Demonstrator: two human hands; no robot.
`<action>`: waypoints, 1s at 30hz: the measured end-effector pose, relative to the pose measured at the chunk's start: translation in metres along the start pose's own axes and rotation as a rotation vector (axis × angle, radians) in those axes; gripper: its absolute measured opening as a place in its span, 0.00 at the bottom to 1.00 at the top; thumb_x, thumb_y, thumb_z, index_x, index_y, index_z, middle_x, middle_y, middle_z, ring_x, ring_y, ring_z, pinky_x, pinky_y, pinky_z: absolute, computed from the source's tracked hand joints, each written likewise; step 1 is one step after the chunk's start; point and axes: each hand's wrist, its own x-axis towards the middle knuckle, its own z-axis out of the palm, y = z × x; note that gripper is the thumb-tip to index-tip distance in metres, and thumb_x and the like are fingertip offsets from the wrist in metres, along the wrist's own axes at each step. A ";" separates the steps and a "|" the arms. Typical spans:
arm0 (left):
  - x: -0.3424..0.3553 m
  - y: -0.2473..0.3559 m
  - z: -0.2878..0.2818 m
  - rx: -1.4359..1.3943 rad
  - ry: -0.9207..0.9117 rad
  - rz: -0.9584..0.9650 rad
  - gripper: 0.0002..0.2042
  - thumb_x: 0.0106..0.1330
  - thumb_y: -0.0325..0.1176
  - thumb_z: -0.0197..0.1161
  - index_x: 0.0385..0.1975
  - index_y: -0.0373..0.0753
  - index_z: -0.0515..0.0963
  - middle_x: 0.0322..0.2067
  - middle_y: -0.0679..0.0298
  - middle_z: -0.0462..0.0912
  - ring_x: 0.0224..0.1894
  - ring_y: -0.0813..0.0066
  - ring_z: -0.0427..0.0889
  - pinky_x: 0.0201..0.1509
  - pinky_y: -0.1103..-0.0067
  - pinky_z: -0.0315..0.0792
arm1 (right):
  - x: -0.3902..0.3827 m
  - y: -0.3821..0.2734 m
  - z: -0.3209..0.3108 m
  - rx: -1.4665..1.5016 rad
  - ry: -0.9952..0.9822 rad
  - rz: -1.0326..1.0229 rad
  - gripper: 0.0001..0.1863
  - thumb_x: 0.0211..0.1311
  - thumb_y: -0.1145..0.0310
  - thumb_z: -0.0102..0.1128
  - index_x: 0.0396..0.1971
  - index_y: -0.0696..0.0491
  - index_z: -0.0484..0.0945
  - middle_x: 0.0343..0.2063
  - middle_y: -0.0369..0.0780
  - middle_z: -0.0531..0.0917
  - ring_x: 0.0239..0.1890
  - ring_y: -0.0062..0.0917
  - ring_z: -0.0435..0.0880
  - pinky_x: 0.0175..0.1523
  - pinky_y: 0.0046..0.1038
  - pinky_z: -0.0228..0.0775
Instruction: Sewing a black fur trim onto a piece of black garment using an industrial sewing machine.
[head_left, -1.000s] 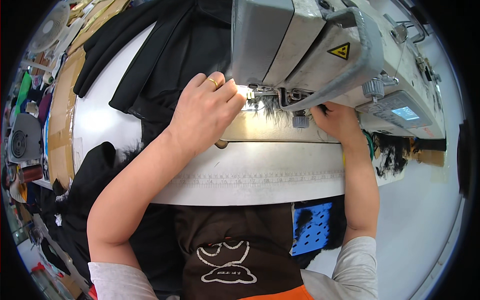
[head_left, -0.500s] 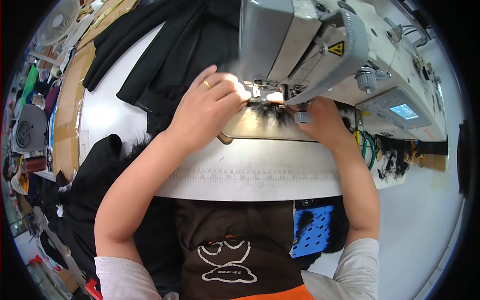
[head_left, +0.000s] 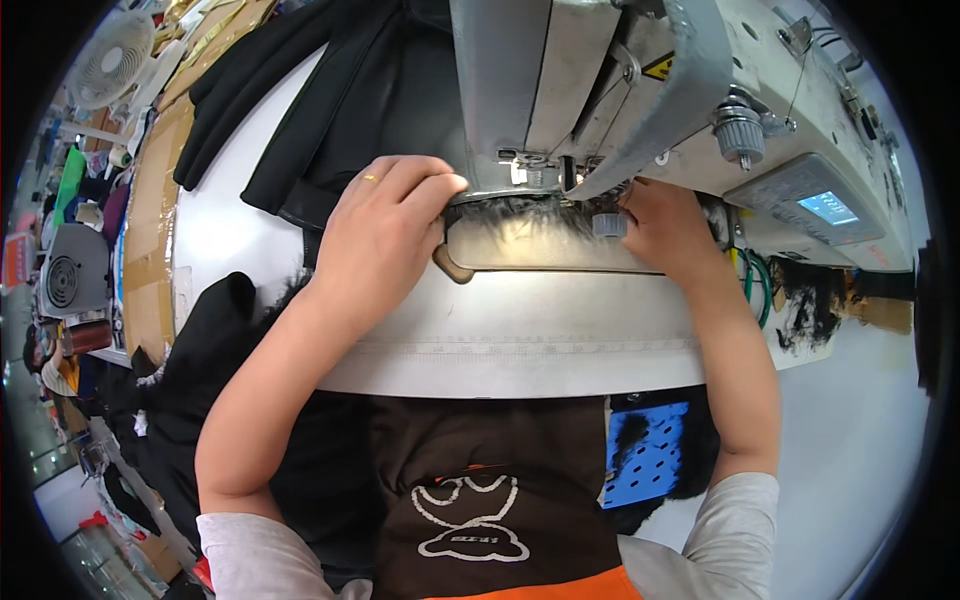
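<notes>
At the sewing machine [head_left: 500, 70], my left hand [head_left: 390, 225] grips the edge of the black fabric [head_left: 370, 110] left of the presser foot [head_left: 530, 170], fingers bent and thumb underneath. A strip of dark fur [head_left: 540, 215] lies along that edge, over the lit metal plate [head_left: 540, 250]. My right hand [head_left: 660, 225] is right of the foot, behind a knob, with curled fingers at the fur edge; its fingertips are partly hidden, so I cannot make out exactly what it holds.
A control panel [head_left: 790, 220] is on the machine's right. The white table [head_left: 500, 370] has a ruler scale along its front. Black garments [head_left: 200, 340] hang at left, beside taped cardboard [head_left: 150, 260], a fan [head_left: 108, 62] and cluttered goods. A blue perforated plate [head_left: 645, 450] is below the table.
My left hand has moved down and to the left with the fabric edge. My right hand moved in toward the foot, then back to the right, away from it.
</notes>
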 end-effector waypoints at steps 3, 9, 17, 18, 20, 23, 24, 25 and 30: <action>-0.014 -0.013 -0.011 0.080 -0.021 -0.089 0.24 0.51 0.16 0.66 0.52 0.37 0.80 0.52 0.61 0.81 0.55 0.56 0.79 0.59 0.66 0.74 | -0.001 0.003 0.002 0.007 0.052 -0.042 0.09 0.62 0.69 0.64 0.42 0.46 0.81 0.33 0.40 0.86 0.35 0.44 0.86 0.36 0.44 0.77; -0.042 -0.049 -0.033 0.204 0.007 -0.263 0.34 0.47 0.11 0.60 0.59 0.41 0.78 0.57 0.59 0.81 0.61 0.52 0.77 0.65 0.66 0.73 | 0.000 0.006 0.004 0.040 0.120 -0.089 0.06 0.58 0.72 0.65 0.36 0.53 0.81 0.31 0.43 0.84 0.35 0.46 0.84 0.37 0.44 0.75; -0.085 -0.128 -0.093 0.601 0.049 -0.341 0.19 0.55 0.17 0.59 0.47 0.39 0.85 0.49 0.57 0.85 0.54 0.52 0.80 0.60 0.64 0.75 | 0.003 -0.001 0.001 0.103 0.074 -0.003 0.07 0.55 0.74 0.66 0.34 0.55 0.80 0.32 0.45 0.84 0.35 0.48 0.83 0.38 0.45 0.74; -0.088 -0.130 -0.100 0.617 0.047 -0.330 0.19 0.54 0.17 0.60 0.47 0.38 0.84 0.50 0.56 0.84 0.55 0.52 0.79 0.60 0.65 0.75 | 0.005 -0.003 0.001 0.104 0.076 -0.011 0.07 0.55 0.74 0.66 0.34 0.55 0.80 0.32 0.45 0.84 0.35 0.48 0.83 0.38 0.45 0.74; -0.075 -0.098 -0.108 0.550 0.036 -0.394 0.20 0.52 0.16 0.62 0.47 0.37 0.84 0.53 0.55 0.82 0.58 0.51 0.78 0.60 0.65 0.74 | 0.002 -0.003 0.001 0.097 0.060 0.012 0.06 0.55 0.74 0.65 0.34 0.55 0.80 0.32 0.46 0.84 0.36 0.48 0.83 0.39 0.45 0.74; -0.070 -0.076 -0.121 0.260 -0.246 -0.392 0.22 0.54 0.25 0.68 0.51 0.36 0.82 0.53 0.53 0.81 0.56 0.49 0.78 0.59 0.66 0.75 | 0.000 0.002 0.007 0.053 0.070 0.008 0.06 0.55 0.74 0.65 0.34 0.55 0.80 0.31 0.46 0.84 0.36 0.49 0.83 0.39 0.46 0.74; -0.072 -0.074 -0.122 0.086 -0.346 -0.453 0.22 0.56 0.31 0.70 0.52 0.35 0.82 0.52 0.52 0.81 0.54 0.51 0.80 0.57 0.67 0.76 | 0.000 0.003 0.007 0.056 0.076 0.006 0.06 0.55 0.74 0.65 0.34 0.55 0.80 0.31 0.46 0.84 0.36 0.49 0.83 0.39 0.46 0.74; -0.073 -0.070 -0.124 -0.092 -0.443 -0.514 0.23 0.59 0.38 0.73 0.53 0.34 0.82 0.51 0.51 0.82 0.51 0.54 0.81 0.56 0.69 0.76 | 0.000 0.003 0.007 0.051 0.077 0.005 0.07 0.55 0.73 0.65 0.34 0.55 0.79 0.31 0.46 0.84 0.35 0.49 0.83 0.39 0.47 0.74; -0.053 -0.074 -0.122 -0.418 -0.600 -0.822 0.23 0.75 0.47 0.58 0.54 0.31 0.79 0.49 0.50 0.82 0.45 0.60 0.82 0.53 0.72 0.75 | 0.001 0.002 0.005 0.053 0.071 -0.018 0.07 0.55 0.74 0.64 0.34 0.55 0.79 0.31 0.47 0.83 0.35 0.49 0.83 0.38 0.48 0.73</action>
